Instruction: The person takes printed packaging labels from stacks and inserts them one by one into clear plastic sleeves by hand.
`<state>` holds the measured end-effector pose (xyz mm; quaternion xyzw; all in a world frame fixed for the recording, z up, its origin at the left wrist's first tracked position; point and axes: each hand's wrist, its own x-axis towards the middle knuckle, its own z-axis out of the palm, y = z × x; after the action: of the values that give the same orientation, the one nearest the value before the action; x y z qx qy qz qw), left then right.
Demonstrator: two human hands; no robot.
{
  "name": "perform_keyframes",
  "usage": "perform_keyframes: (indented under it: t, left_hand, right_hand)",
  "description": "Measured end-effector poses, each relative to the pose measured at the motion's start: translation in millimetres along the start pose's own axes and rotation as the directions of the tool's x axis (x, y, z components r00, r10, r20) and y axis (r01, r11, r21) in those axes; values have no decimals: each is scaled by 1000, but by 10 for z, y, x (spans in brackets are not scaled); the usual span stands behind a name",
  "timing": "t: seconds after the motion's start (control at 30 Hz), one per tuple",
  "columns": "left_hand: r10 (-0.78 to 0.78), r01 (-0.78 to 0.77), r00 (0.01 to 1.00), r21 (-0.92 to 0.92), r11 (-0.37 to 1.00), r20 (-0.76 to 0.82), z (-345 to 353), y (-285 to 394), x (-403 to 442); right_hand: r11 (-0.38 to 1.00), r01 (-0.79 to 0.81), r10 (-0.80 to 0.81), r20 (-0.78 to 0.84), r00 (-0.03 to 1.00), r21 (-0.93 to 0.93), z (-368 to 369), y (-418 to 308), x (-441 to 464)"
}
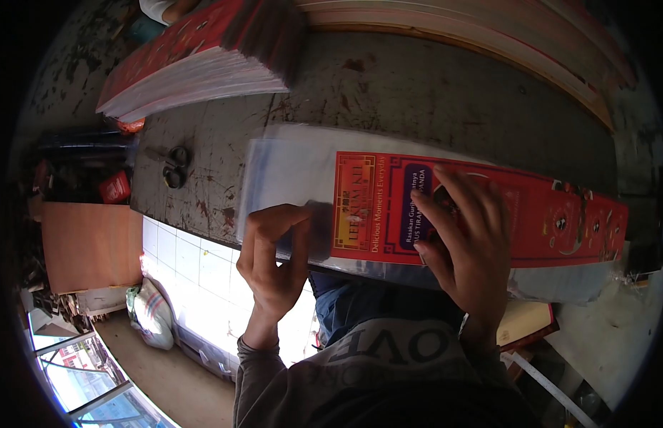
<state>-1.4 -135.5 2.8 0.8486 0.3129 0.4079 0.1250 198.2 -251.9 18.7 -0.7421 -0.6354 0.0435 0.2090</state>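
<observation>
A long red printed sheet (535, 214) with a yellow panel at its left end lies on a stack of clear plastic sleeves (289, 160) near the table edge. My right hand (467, 242) rests on the middle of the red sheet, its fingers spread. Over the left part of the plastic is my left hand (274, 257), thumb and forefinger bent toward each other near the sheet's left end. Whether a plastic edge lies between those fingertips is too small to tell.
Black-handled scissors (174, 167) lie on the worn table (331, 85) at left. A tall stack of red printed sheets (203, 64) stands at the back left, more stacked material (474, 43) at the back. Another person's arm (176, 10) shows at the top left.
</observation>
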Motion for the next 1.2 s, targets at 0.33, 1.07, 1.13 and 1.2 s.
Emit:
perform_keyframes:
  t: [0.33, 1.07, 1.13, 1.2]
  left_hand:
    - [71, -91, 969, 77, 993, 238, -53, 20, -59]
    - [29, -10, 998, 321, 947, -55, 25, 83, -308]
    - [126, -135, 991, 282, 950, 51, 146, 161, -352]
    - [159, -187, 980, 304, 934, 117, 140, 213, -294]
  right_hand:
    - [1000, 14, -14, -10, 1000, -2, -9, -2, 7]
    - [999, 45, -46, -35, 998, -30, -12, 11, 16]
    - [998, 59, -60, -40, 997, -24, -14, 20, 20]
    - [997, 71, -72, -47, 996, -29, -7, 21, 26]
